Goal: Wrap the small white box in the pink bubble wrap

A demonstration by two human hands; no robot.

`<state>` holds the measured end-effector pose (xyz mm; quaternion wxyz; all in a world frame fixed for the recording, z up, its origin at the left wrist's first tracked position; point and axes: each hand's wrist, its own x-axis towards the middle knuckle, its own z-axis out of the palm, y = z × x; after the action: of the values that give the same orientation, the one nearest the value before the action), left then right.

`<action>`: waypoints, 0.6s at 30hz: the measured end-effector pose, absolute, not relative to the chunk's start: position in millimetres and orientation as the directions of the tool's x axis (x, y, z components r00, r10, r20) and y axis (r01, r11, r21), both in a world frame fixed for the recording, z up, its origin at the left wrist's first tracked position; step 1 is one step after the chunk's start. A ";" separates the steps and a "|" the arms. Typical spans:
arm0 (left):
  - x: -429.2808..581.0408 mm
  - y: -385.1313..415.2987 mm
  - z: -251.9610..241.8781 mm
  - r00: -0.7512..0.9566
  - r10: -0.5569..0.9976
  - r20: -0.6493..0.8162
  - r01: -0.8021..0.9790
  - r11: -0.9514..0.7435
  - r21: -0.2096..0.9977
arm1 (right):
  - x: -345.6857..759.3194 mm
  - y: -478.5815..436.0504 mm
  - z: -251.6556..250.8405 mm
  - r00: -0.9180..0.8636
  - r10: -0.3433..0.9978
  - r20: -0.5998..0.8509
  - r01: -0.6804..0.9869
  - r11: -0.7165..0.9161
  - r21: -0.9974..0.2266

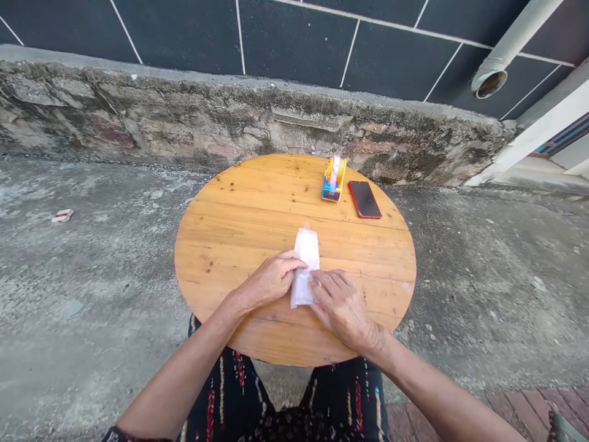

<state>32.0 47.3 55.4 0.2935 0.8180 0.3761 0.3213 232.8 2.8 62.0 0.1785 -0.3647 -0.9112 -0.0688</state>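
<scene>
A narrow white wrapped packet (307, 245) lies lengthwise on the round wooden table (239, 227), just in front of me. Its covering looks thin and slightly see-through, and a clear strip sticks out past its far end. My left hand (275, 274) holds the packet's left side, fingers curled and tips reaching over its middle. From the right, my right hand (338, 301) grips the other edge with bent fingers pressed on top. Both hands hide parts of the packet's sides, and what is inside it cannot be made out.
A yellow and blue tape dispenser (334, 179) with a roll stands near the table's far edge. To its right lies a phone (365, 199) in a red case. Beyond the table runs a rough stone ledge (184, 123). A small crumpled pack (62, 215) lies on the concrete.
</scene>
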 end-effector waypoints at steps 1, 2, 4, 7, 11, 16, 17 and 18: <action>31.2 47.6 54.4 0.510 0.803 0.308 0.420 -0.545 0.726 | 232.8 3.9 63.4 -0.670 0.647 0.363 0.692 0.722 -0.009; 30.6 47.7 53.6 0.509 0.804 0.309 0.416 -0.544 0.729 | 232.7 5.2 65.0 -0.669 0.654 0.352 0.695 0.719 -0.014; 29.9 47.0 53.1 0.501 0.808 0.310 0.415 -0.538 0.734 | 232.8 8.4 68.4 -0.668 0.666 0.333 0.698 0.715 -0.030; 29.7 45.7 53.4 0.486 0.821 0.301 0.423 -0.522 0.741 | 233.3 14.8 74.4 -0.674 0.672 0.308 0.689 0.721 -0.064; 30.0 47.8 51.2 0.454 0.847 0.276 0.465 -0.489 0.738 | 233.9 24.4 84.0 -0.686 0.679 0.260 0.675 0.728 -0.121; 30.8 54.8 49.8 0.462 0.854 0.239 0.456 -0.460 0.762 | 233.0 37.7 90.9 -0.682 0.703 0.201 0.674 0.711 -0.199; 30.9 55.9 50.6 0.465 0.856 0.227 0.459 -0.452 0.765 | 232.8 40.6 91.5 -0.682 0.708 0.182 0.673 0.705 -0.223; 30.9 56.8 51.7 0.466 0.858 0.214 0.465 -0.444 0.766 | 232.6 43.4 92.0 -0.684 0.711 0.162 0.670 0.700 -0.246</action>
<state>30.9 56.8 51.7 0.3228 0.7930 0.4171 0.3050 232.6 43.4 92.0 0.1231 -0.3779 -0.9138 0.0839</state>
